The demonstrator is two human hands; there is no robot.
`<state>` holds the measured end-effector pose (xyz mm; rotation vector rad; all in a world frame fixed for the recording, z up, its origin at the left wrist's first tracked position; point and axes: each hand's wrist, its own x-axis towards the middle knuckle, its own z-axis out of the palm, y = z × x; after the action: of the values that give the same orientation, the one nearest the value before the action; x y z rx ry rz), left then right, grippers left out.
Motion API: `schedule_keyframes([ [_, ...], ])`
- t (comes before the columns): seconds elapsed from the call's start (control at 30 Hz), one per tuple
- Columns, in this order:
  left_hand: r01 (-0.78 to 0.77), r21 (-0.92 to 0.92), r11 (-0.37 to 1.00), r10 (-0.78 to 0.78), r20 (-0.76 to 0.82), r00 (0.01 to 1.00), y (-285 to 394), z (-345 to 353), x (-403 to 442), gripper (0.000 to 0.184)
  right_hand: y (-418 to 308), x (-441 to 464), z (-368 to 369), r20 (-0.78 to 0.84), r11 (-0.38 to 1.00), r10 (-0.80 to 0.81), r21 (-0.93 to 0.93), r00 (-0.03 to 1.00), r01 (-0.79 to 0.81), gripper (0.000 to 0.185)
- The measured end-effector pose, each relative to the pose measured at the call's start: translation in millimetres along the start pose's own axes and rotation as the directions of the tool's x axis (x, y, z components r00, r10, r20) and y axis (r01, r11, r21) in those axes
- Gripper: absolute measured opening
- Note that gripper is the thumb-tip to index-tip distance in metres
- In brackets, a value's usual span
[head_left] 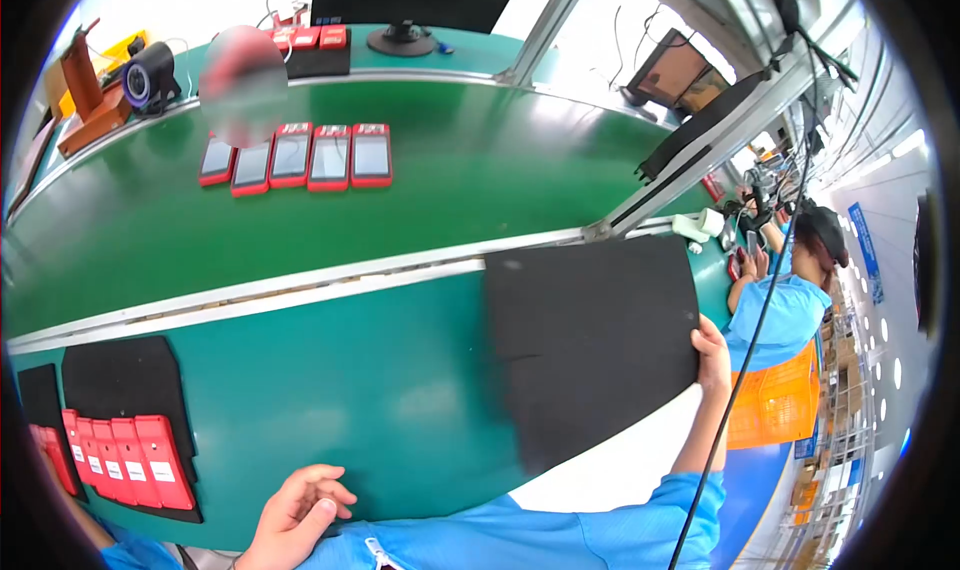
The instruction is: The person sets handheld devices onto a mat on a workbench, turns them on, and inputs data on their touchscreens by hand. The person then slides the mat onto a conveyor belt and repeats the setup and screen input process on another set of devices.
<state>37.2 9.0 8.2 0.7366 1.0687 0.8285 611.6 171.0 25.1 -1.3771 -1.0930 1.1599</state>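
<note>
My right hand (712,355) grips the right edge of a large black foam mat (600,340), thumb on top. The mat lies over the teal bench (330,370), and its front part reaches past the bench edge; its left edge is blurred. Near the front edge of the bench, my left hand (300,515) is empty, its fingers loosely bent and apart from the thumb.
Several red-cased devices (125,460) lie in a row on another black mat (120,370) at left, near a person's forearm (80,510). More red devices with screens (330,158) line the green belt (480,160). A co-worker (780,315) sits at right beside an orange crate (775,405).
</note>
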Motion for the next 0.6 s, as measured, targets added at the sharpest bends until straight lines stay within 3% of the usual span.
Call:
schedule_keyframes([
  [0.07, -0.113, 0.093, 0.989, 0.114, -0.001, 0.994, -3.3, -0.6, 1.7, 0.035, 8.5, 12.3, -62.9, -0.076, 0.99, 0.031, -0.134, 0.997, -0.041, 0.046],
  [0.1, -0.13, 0.098, 0.987, 0.129, 0.017, 0.991, -4.2, -0.9, 2.6, 0.037, 16.3, 21.5, -79.6, -0.226, 0.981, 0.046, -0.175, 0.973, -0.087, 0.045],
  [0.13, -0.142, 0.096, 0.985, 0.141, 0.015, 0.99, -1.7, 2.8, 2.4, 0.037, 25.8, 34.9, -95.8, -0.258, 0.966, 0.025, -0.242, 0.966, -0.09, 0.042],
  [0.2, -0.16, 0.026, 0.987, 0.162, -0.106, 0.981, 3.8, 9.3, -0.2, 0.026, 46.7, 67.6, -109.3, -0.362, 0.781, -0.176, -0.618, 0.916, -0.094, 0.043],
  [0.23, -0.159, 0.028, 0.987, 0.161, -0.122, 0.979, 1.6, 2.8, -0.5, 0.026, 48.6, 80.1, -102.1, -0.333, 0.414, -0.387, -0.896, 0.86, -0.161, 0.043],
  [0.27, -0.237, 0.172, 0.956, 0.268, -0.183, 0.946, -4.0, -10.2, -1.5, 0.028, 48.0, 85.3, -85.7, -0.204, 0.073, -0.642, -0.976, 0.739, -0.206, 0.045],
  [0.3, -0.287, 0.325, 0.901, 0.378, -0.267, 0.886, -12.3, -21.9, -8.1, 0.031, 46.0, 96.1, -79.3, -0.231, 0.154, -0.653, -0.973, 0.721, -0.172, 0.048],
  [0.33, -0.343, 0.449, 0.825, 0.511, -0.333, 0.793, -10.1, -31.5, -13.3, 0.03, 36.7, 102.2, -39.6, -0.29, 0.351, -0.635, -0.934, 0.716, -0.067, 0.053],
  [0.37, -0.262, 0.58, 0.771, 0.558, -0.419, 0.716, -4.3, -43.8, -24.6, 0.029, 32.2, 99.5, 13.3, -0.357, 0.803, -0.496, -0.536, 0.792, 0.261, 0.053],
  [0.4, -0.179, 0.613, 0.77, 0.573, -0.539, 0.617, -3.2, -56.1, -32.9, 0.028, 32.5, 101.8, 40.9, -0.183, 0.887, -0.445, -0.225, 0.876, 0.404, 0.049],
  [0.43, -0.102, 0.634, 0.767, 0.585, -0.625, 0.516, 0.0, -70.5, -44.5, 0.028, 11.0, 73.9, 96.6, 0.215, 0.832, -0.349, 0.52, 0.912, 0.195, 0.053],
  [0.47, -0.047, 0.639, 0.768, 0.601, -0.693, 0.398, -5.0, -90.9, -55.6, 0.028, 49.9, 110.4, 90.9, 0.647, 0.64, -0.338, 0.69, 0.684, -0.337, 0.056],
  [0.5, 0.05, 0.717, 0.695, 0.683, -0.68, 0.269, 3.4, -103.7, -70.7, 0.029, 44.4, 76.2, 180.9, 0.739, 0.615, -0.324, 0.639, 0.591, -0.462, 0.056],
  [0.53, 0.15, 0.717, 0.681, 0.698, -0.697, 0.161, 6.8, -119.7, -84.1, 0.03, 25.3, 12.9, 233.1, 0.745, 0.86, 0.091, 0.275, 0.661, -0.43, 0.07],
  [0.6, 0.344, 0.696, 0.63, 0.738, -0.674, 0.012, 4.6, -165.2, -110.6, 0.031, 12.8, -25.7, 302.9, 0.825, 0.747, 0.237, 0.182, 0.513, -0.639, 0.071],
])
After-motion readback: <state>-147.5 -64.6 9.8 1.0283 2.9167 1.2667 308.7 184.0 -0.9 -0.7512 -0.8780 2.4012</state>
